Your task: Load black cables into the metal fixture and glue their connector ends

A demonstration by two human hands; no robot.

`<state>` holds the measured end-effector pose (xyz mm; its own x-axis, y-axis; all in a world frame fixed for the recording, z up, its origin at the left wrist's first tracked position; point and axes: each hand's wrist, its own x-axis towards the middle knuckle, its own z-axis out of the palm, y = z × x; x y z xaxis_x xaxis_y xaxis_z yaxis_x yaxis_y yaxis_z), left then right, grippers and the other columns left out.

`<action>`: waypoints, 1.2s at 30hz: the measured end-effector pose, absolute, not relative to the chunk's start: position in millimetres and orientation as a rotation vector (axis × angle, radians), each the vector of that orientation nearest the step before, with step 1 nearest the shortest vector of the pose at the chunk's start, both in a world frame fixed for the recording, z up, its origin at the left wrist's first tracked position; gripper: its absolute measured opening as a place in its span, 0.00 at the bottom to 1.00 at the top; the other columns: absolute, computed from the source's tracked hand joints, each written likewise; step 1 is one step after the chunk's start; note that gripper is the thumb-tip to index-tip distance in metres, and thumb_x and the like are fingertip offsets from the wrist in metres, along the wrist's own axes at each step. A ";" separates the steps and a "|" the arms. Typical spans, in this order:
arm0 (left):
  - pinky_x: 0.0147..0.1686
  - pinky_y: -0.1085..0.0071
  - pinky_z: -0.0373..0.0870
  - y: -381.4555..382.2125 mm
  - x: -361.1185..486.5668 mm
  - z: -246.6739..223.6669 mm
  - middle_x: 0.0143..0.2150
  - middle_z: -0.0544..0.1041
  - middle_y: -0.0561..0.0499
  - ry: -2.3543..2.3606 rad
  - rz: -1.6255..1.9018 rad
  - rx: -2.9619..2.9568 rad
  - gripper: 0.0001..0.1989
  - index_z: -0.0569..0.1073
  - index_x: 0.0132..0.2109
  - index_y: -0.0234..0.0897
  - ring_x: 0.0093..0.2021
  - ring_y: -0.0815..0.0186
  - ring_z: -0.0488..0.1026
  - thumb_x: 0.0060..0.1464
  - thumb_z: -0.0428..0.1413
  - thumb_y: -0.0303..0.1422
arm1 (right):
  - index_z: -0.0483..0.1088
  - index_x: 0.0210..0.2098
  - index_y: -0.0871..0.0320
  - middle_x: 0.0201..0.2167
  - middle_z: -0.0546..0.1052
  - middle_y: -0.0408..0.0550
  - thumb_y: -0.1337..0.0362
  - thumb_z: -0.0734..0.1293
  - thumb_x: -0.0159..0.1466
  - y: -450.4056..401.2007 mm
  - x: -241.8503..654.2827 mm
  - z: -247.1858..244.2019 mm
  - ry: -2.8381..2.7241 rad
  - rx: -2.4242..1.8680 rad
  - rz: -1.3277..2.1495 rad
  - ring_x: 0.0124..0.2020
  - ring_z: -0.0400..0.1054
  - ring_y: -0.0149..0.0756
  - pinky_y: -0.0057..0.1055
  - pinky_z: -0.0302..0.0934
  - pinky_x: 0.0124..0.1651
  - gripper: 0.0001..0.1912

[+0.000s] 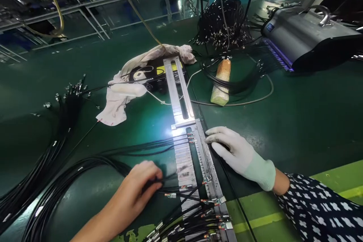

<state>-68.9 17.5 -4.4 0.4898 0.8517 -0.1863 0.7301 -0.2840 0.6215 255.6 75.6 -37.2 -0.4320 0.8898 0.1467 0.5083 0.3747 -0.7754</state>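
Observation:
My bare left hand (138,183) is closed around thin black cables (167,177) left of a long metal fixture (184,159). My right hand (238,151), in a white and pale green glove, lies with its fingers a little apart at the fixture's right edge, holding nothing. Several cables with small metal connectors (191,136) lie across the upper slots. More cables with connectors (210,219) are piled over the fixture's lower end. A bright light shines at the fixture's left side, near the crossbar.
A black cable bundle (70,109) lies at the left. Behind the fixture are a white cloth (116,102) and a black box (159,73). A taped block (222,83), a cable heap (222,22) and a grey machine (309,38) with purple light stand toward the right.

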 end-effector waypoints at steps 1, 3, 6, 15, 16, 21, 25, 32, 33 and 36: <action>0.36 0.71 0.67 14.2 -70.6 -2.4 0.35 0.71 0.51 1.265 0.209 2.009 0.06 0.70 0.38 0.39 0.37 0.65 0.69 0.65 0.50 0.33 | 0.73 0.44 0.53 0.51 0.73 0.48 0.68 0.60 0.70 75.8 254.9 -37.4 -2.070 -1.204 0.886 0.54 0.67 0.41 0.45 0.64 0.57 0.11; 0.35 0.72 0.67 13.9 -71.1 2.7 0.35 0.72 0.51 1.194 0.188 1.865 0.08 0.73 0.37 0.39 0.37 0.66 0.71 0.65 0.52 0.34 | 0.73 0.43 0.53 0.50 0.74 0.48 0.69 0.60 0.69 77.5 252.6 -36.8 -2.053 -1.205 0.891 0.53 0.68 0.41 0.44 0.65 0.56 0.10; 0.36 0.73 0.68 25.2 -65.4 9.0 0.39 0.72 0.50 1.186 0.241 1.788 0.09 0.77 0.39 0.41 0.38 0.66 0.72 0.64 0.53 0.35 | 0.73 0.42 0.53 0.49 0.74 0.48 0.69 0.60 0.69 79.9 250.0 -34.5 -2.041 -1.198 0.910 0.52 0.68 0.41 0.44 0.65 0.56 0.10; 0.34 0.75 0.66 65.5 -46.0 -13.6 0.34 0.70 0.52 1.110 0.463 2.387 0.18 0.69 0.60 0.42 0.34 0.68 0.68 0.66 0.48 0.26 | 0.72 0.43 0.53 0.48 0.74 0.47 0.71 0.61 0.69 82.3 249.9 -34.1 -2.029 -1.181 0.946 0.51 0.68 0.39 0.41 0.65 0.55 0.10; 0.33 0.75 0.65 69.5 -47.4 -15.6 0.33 0.69 0.52 1.080 0.449 2.428 0.19 0.68 0.61 0.41 0.33 0.68 0.68 0.66 0.48 0.26 | 0.72 0.43 0.53 0.48 0.74 0.47 0.71 0.61 0.69 82.6 249.7 -34.0 -2.028 -1.186 0.952 0.51 0.68 0.39 0.41 0.64 0.55 0.10; 0.30 0.74 0.63 87.3 -55.3 -9.7 0.31 0.70 0.52 0.953 0.352 2.527 0.20 0.69 0.60 0.42 0.31 0.68 0.67 0.66 0.45 0.23 | 0.72 0.43 0.53 0.46 0.74 0.46 0.71 0.61 0.69 83.5 248.6 -31.7 -2.026 -1.197 0.964 0.50 0.68 0.39 0.41 0.65 0.54 0.11; 0.29 0.74 0.63 92.6 -55.4 -7.1 0.31 0.70 0.53 0.884 0.378 2.559 0.21 0.69 0.59 0.43 0.30 0.69 0.68 0.65 0.43 0.23 | 0.72 0.43 0.52 0.46 0.74 0.47 0.71 0.61 0.68 83.7 248.9 -32.0 -2.025 -1.211 0.947 0.49 0.68 0.40 0.42 0.66 0.53 0.11; 0.31 0.70 0.64 88.0 -52.8 -20.7 0.34 0.74 0.50 0.838 0.460 2.879 0.18 0.67 0.59 0.36 0.31 0.66 0.67 0.65 0.46 0.24 | 0.72 0.44 0.51 0.47 0.74 0.45 0.70 0.62 0.68 82.9 249.0 -33.8 -2.027 -1.220 0.922 0.50 0.68 0.38 0.39 0.65 0.53 0.10; 0.31 0.69 0.64 87.6 -52.9 -21.3 0.34 0.74 0.49 0.833 0.453 2.910 0.17 0.67 0.58 0.35 0.31 0.66 0.67 0.65 0.46 0.24 | 0.72 0.44 0.52 0.47 0.74 0.44 0.70 0.62 0.68 82.8 248.8 -33.5 -2.028 -1.221 0.921 0.49 0.68 0.37 0.38 0.64 0.53 0.10; 0.35 0.68 0.65 82.5 -53.3 -23.0 0.37 0.74 0.46 0.844 0.429 2.917 0.16 0.69 0.57 0.31 0.35 0.64 0.67 0.65 0.46 0.23 | 0.72 0.43 0.52 0.46 0.74 0.44 0.71 0.61 0.69 82.5 248.2 -32.3 -2.022 -1.217 0.923 0.49 0.68 0.36 0.37 0.64 0.53 0.10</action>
<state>-53.3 82.5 -23.0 0.8096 0.5335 0.2448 0.5124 -0.8458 0.1484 248.2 82.5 -32.3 -0.4015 0.9056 0.1367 0.4899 0.3384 -0.8034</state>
